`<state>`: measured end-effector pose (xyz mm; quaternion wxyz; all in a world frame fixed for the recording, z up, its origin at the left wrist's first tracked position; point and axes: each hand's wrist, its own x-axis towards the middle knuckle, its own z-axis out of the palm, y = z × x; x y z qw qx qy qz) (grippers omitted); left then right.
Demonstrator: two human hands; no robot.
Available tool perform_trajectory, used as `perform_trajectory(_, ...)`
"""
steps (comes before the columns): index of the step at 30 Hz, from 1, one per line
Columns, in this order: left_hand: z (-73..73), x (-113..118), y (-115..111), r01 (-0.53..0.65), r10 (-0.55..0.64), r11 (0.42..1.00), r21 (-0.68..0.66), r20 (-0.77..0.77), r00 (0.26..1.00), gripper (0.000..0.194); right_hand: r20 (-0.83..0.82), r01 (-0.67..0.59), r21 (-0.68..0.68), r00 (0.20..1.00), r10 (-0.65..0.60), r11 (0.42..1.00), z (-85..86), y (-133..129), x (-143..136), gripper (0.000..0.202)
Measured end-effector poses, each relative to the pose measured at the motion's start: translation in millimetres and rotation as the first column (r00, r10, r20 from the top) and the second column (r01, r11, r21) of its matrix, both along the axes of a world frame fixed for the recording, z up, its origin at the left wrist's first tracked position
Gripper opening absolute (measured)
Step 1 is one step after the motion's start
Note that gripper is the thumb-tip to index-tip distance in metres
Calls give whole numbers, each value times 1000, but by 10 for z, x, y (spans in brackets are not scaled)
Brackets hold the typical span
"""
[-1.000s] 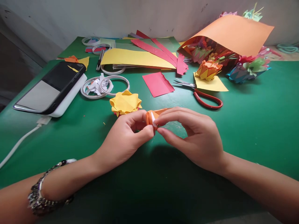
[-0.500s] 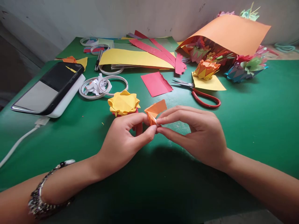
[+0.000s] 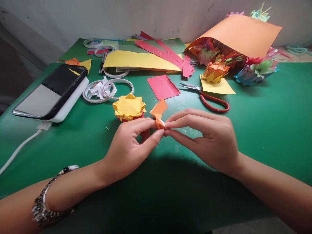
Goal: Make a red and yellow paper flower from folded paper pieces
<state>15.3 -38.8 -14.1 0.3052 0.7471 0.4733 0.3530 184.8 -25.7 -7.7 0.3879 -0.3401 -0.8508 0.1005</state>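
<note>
Between my two hands is a small folded orange paper [image 3: 159,109], its loose flap pointing up and its lower end pinched. My left hand [image 3: 133,148] grips that lower end between thumb and index finger. From the other side, the fingertips of my right hand [image 3: 204,139] press together on the paper's right edge, where a bit of white shows. Just behind my left hand stands a yellow paper flower [image 3: 129,107] with a red underside. A red paper square [image 3: 163,87] lies flat beyond the orange piece.
Scissors [image 3: 214,103] with red handles lie right of centre, near an orange and yellow paper flower [image 3: 215,72]. Tape rings [image 3: 118,89] and a power bank [image 3: 51,92] with a white cable are at left. Paper strips [image 3: 158,53] and a paper bouquet [image 3: 240,35] stand behind.
The orange paper's loose flap has swung upward and slightly left. My fingers have shifted a little on the paper, both hands still pinching it.
</note>
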Motion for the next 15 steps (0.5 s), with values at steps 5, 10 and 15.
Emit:
perform_trajectory(5, -5, 16, 4, 12, -12, 1000, 3, -10, 1000, 17, 8, 14, 18, 1000, -14, 1000, 5, -3, 12, 9)
perform_trajectory(10, 11, 22, 2, 5, -5, 1000, 19, -2, 1000, 17, -67, 11, -125, 998, -19, 992, -6, -4, -9, 11)
perform_trajectory(15, 12, 21, -1, 13, -12, 999, -36, 32, 999, 18, -246, -93, -406, 969, -11, 909, -18, 0, -30, 12)
